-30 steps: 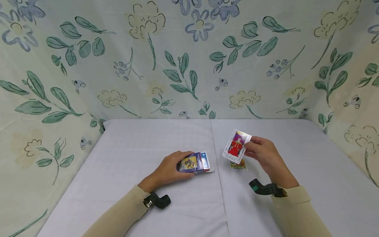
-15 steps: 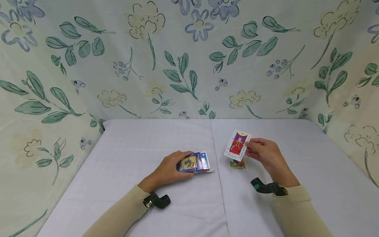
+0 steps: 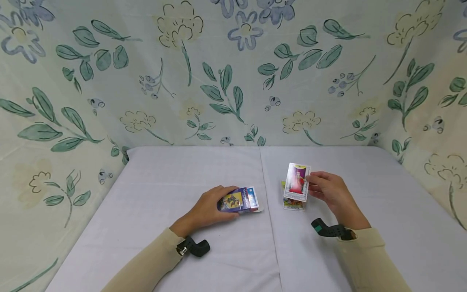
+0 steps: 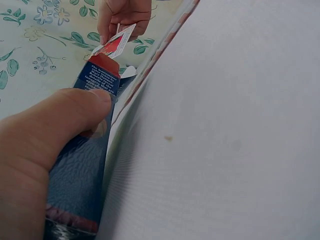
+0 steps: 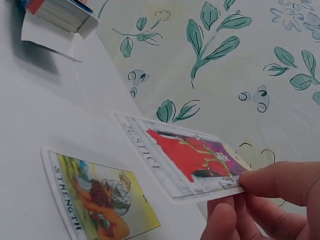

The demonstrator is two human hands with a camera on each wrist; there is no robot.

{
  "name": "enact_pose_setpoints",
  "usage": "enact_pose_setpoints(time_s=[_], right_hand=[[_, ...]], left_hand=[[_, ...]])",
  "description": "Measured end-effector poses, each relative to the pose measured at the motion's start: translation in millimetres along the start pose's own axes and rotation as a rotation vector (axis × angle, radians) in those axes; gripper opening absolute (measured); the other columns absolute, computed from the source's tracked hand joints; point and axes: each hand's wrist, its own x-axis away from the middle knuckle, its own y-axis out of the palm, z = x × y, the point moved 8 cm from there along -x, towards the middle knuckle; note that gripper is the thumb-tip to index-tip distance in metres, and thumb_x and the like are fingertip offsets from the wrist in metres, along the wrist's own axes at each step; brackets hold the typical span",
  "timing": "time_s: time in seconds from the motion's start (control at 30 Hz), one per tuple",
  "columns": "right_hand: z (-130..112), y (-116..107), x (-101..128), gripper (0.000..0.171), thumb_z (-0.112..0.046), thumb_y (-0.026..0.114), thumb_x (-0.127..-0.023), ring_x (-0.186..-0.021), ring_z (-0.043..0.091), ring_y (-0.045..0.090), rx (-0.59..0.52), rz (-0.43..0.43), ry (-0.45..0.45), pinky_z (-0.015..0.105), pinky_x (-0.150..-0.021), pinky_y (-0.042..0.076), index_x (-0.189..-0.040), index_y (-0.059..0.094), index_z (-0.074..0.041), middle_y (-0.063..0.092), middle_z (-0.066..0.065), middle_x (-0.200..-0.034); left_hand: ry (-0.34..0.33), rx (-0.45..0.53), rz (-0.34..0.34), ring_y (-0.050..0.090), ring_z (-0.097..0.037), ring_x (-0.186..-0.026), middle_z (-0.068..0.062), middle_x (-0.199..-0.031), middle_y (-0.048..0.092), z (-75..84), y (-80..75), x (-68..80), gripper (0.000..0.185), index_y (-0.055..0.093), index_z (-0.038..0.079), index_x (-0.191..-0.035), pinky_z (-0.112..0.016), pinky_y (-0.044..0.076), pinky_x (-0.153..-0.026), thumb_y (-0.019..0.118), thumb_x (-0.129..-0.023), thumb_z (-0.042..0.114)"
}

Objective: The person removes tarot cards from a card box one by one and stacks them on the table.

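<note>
Between thumb and fingers my right hand pinches the right edge of a tarot card lettered "JUSTICE", with a red-robed figure. The card is held tilted above a second tarot card, lettered "STRENGTH", which lies face up on the white cloth. In the head view the held card covers most of the lower one. My left hand grips a blue tarot card box by its sides. The box's flap end is open towards the right, and the right wrist view shows a stack of cards inside.
A white cloth with a fold line covers the table. Behind and at both sides hangs a floral curtain. Each wrist carries a black strapped device.
My right hand has shifted slightly right and down. The Justice card has turned more upright in the head view and now overlaps the Strength card more. The left hand and box stay put.
</note>
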Motion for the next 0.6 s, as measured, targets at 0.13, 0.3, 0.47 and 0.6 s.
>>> enact_pose_setpoints(time_s=[0.13, 0.3, 0.47, 0.6], right_hand=[[5, 1, -4, 0.057, -0.038, 0.062, -0.093, -0.098, 0.025, 0.055, 0.047, -0.004, -0.005, 0.022, -0.076, 0.051, -0.135, 0.048, -0.001, 0.051, 0.016, -0.128], [12, 3, -10, 0.057, -0.037, 0.065, -0.092, -0.097, 0.024, 0.058, 0.120, 0.000, 0.007, 0.022, -0.076, 0.051, -0.133, 0.051, -0.001, 0.053, 0.018, -0.128], [19, 4, -16, 0.057, -0.035, 0.068, -0.090, -0.095, 0.024, 0.060, 0.132, 0.012, 0.034, 0.022, -0.075, 0.052, -0.133, 0.052, -0.001, 0.053, 0.020, -0.128], [23, 5, -17, 0.056, -0.033, 0.068, -0.090, -0.094, 0.023, 0.060, 0.144, 0.015, 0.046, 0.020, -0.073, 0.051, -0.134, 0.052, -0.001, 0.053, 0.021, -0.129]], left_hand=[[0.001, -0.003, -0.001, 0.049, -0.007, -0.090, 0.012, -0.109, 0.056, 0.0, -0.2, 0.6, 0.076, 0.046, 0.035, -0.142, -0.028, 0.042, -0.076, 0.074, -0.074, 0.059], [-0.003, -0.001, -0.005, 0.049, -0.007, -0.091, 0.012, -0.110, 0.056, -0.1, -0.3, 0.9, 0.078, 0.045, 0.035, -0.143, -0.028, 0.042, -0.076, 0.073, -0.075, 0.060], [-0.004, 0.001, -0.006, 0.049, -0.007, -0.091, 0.011, -0.109, 0.056, 0.0, 0.1, 0.7, 0.078, 0.045, 0.035, -0.143, -0.029, 0.042, -0.076, 0.072, -0.075, 0.061], [-0.007, -0.012, -0.007, 0.049, -0.007, -0.089, 0.013, -0.105, 0.055, -1.1, 0.9, 0.0, 0.077, 0.044, 0.038, -0.142, -0.028, 0.042, -0.074, 0.073, -0.074, 0.060]])
